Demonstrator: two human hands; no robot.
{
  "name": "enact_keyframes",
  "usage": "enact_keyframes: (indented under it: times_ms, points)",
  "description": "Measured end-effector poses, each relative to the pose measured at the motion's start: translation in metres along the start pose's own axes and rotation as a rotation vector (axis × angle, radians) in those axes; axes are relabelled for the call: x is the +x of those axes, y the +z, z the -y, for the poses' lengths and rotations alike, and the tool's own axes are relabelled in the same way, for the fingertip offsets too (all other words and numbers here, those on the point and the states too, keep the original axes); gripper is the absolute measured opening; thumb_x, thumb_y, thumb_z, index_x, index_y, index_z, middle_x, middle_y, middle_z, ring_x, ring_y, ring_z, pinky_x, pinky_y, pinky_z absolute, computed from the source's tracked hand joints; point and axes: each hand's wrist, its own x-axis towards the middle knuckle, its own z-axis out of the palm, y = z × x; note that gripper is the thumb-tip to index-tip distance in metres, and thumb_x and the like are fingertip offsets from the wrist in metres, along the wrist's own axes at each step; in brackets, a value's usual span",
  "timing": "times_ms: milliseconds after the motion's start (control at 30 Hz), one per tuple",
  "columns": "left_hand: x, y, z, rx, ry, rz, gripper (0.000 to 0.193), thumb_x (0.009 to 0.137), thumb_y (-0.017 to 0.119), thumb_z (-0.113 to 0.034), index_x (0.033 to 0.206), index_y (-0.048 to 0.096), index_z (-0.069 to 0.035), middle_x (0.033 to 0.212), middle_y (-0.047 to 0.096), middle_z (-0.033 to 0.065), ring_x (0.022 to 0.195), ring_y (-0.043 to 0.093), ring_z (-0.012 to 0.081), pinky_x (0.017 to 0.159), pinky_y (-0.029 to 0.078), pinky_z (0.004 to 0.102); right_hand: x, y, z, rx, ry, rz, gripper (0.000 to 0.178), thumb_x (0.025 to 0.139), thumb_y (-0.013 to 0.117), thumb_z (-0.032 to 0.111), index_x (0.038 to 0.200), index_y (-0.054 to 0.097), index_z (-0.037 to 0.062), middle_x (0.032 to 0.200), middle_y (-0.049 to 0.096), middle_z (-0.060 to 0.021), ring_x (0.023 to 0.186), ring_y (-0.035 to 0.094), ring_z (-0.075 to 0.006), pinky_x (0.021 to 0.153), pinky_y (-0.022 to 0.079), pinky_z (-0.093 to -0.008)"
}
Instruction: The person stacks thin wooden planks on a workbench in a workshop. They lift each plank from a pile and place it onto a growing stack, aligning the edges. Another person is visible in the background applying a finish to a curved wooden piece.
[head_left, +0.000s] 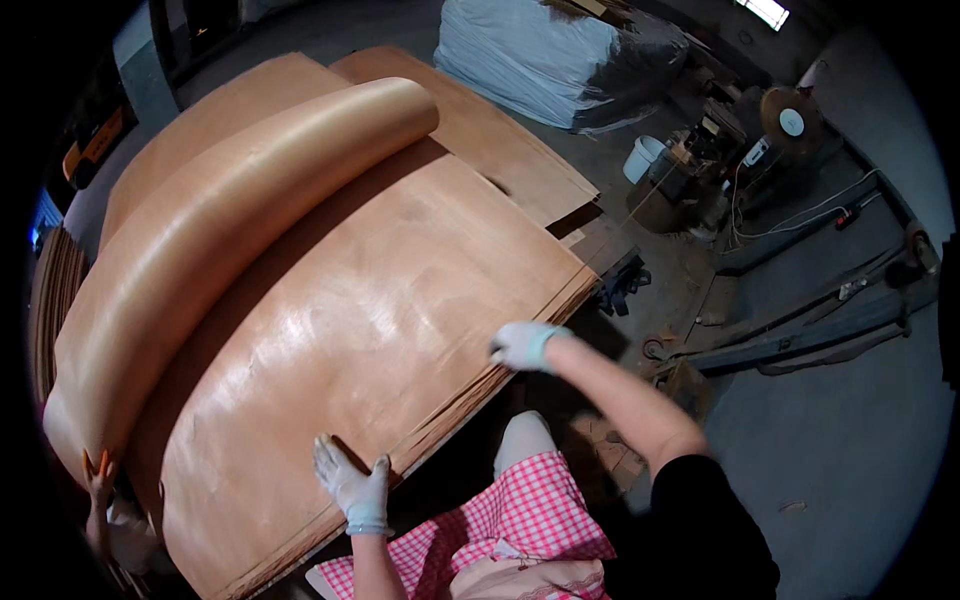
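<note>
Veneer sheet atop the stack: gloved left hand pressing flat, right hand curled on its edge, ready for lifting.

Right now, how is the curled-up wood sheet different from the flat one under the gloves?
The curled sheet arches up in a long roll; the flat sheet lies on the stack. The left hand rests on the flat sheet and the right hand is at its edge, while another person's orange-gloved hand is at the curled sheet's end. Both are thin, reddish-brown wood veneer.
</note>
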Motion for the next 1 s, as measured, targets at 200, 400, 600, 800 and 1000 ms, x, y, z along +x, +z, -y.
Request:
enact_keyframes:
  times_ms: [200, 400, 600, 800, 1000]
  points:
    - [-0.003, -0.009, -0.005, 0.041, 0.01, 0.027, 0.106, 0.069, 0.077, -0.036, 0.151, 0.021, 0.0, 0.156, 0.02, 0.023, 0.146, 0.016, 0.0367, 0.119, 0.012, 0.0455, -0.029, -0.092, -0.168, -0.115, 0.363, -0.122, 0.032, 0.086, 0.059, 0.024, 0.114, 0.067, 0.0103, 0.115, 0.066, -0.014, 0.106, 0.062, -0.0328, 0.092, 0.048, -0.0407]
    - [-0.006, -0.015, -0.003, 0.064, 0.024, 0.029, 0.101, 0.07, 0.076, -0.037, 0.15, 0.025, -0.001, 0.156, 0.02, 0.0235, 0.145, 0.016, 0.0379, 0.118, 0.012, 0.0473, -0.011, -0.078, -0.213, 0.026, 0.552, -0.219, 0.041, 0.086, 0.064, 0.027, 0.119, 0.062, 0.0035, 0.121, 0.062, -0.0201, 0.112, 0.059, -0.0352, 0.095, 0.047, -0.0417]
    - [-0.007, -0.01, -0.006, 0.032, 0.05, -0.002, 0.092, 0.071, 0.075, -0.033, 0.145, 0.033, 0.0, 0.153, 0.025, 0.0236, 0.143, 0.02, 0.0394, 0.118, 0.016, 0.0465, -0.032, -0.025, -0.23, 0.362, 0.644, -0.942, 0.041, 0.089, 0.063, 0.026, 0.117, 0.06, -0.0046, 0.12, 0.061, -0.0248, 0.112, 0.057, -0.039, 0.094, 0.046, -0.0417]
    - [-0.037, -0.014, -0.031, -0.302, 0.275, -0.179, 0.034, 0.077, 0.074, -0.024, 0.106, 0.065, -0.007, 0.104, 0.064, 0.0137, 0.099, 0.059, 0.0352, 0.089, 0.045, 0.0484, -0.057, 0.045, -0.012, 0.561, 0.061, -0.712, 0.029, 0.091, 0.064, 0.021, 0.101, 0.061, -0.0054, 0.1, 0.066, -0.0208, 0.093, 0.063, -0.0299, 0.085, 0.048, -0.0377]
    - [-0.086, -0.044, -0.06, -0.761, 0.538, -0.162, 0.023, 0.075, 0.07, -0.016, 0.095, 0.066, -0.004, 0.092, 0.065, 0.0134, 0.087, 0.062, 0.0319, 0.079, 0.051, 0.0407, -0.116, 0.112, 0.169, 0.986, -0.471, -0.22, 0.017, 0.091, 0.065, 0.013, 0.097, 0.06, -0.0019, 0.132, 0.052, -0.0218, 0.114, 0.055, -0.025, 0.097, 0.044, -0.0357]
